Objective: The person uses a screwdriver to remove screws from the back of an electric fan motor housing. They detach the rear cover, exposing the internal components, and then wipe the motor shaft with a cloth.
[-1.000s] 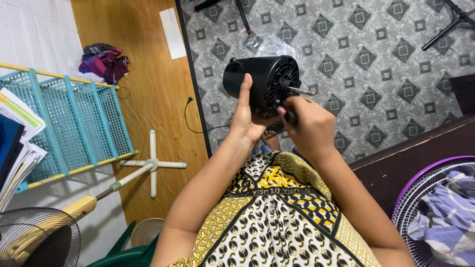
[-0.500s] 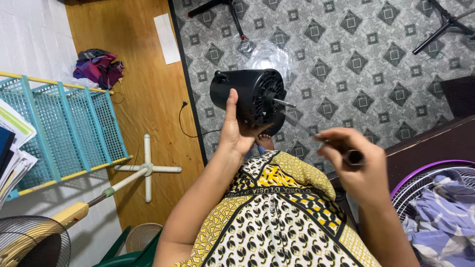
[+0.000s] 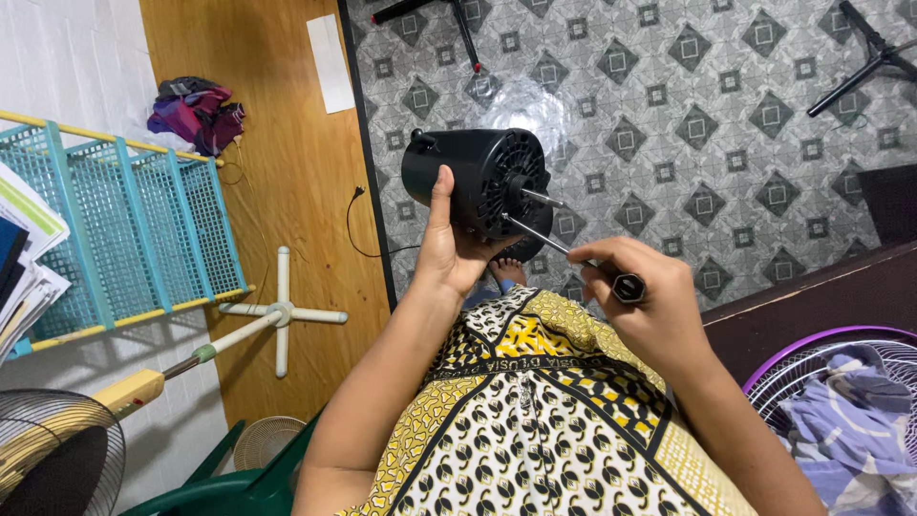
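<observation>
Screwdriver (image 3: 564,247), pulled away half a second ago, again reaches the black fan motor (image 3: 475,180), gripped by the right hand (image 3: 642,296); the left hand (image 3: 449,247) clasps the motor above patterned floor. Beyond, a white paper strip (image 3: 330,63) lies on wood.

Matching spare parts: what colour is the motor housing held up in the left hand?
Black, clearest in the head view: motor housing, left hand.

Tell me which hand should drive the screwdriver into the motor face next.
Probably the right hand: it already grips the screwdriver, whose tip sits at the black fan motor's vented face. The left hand is busy cradling the motor from behind.
</observation>
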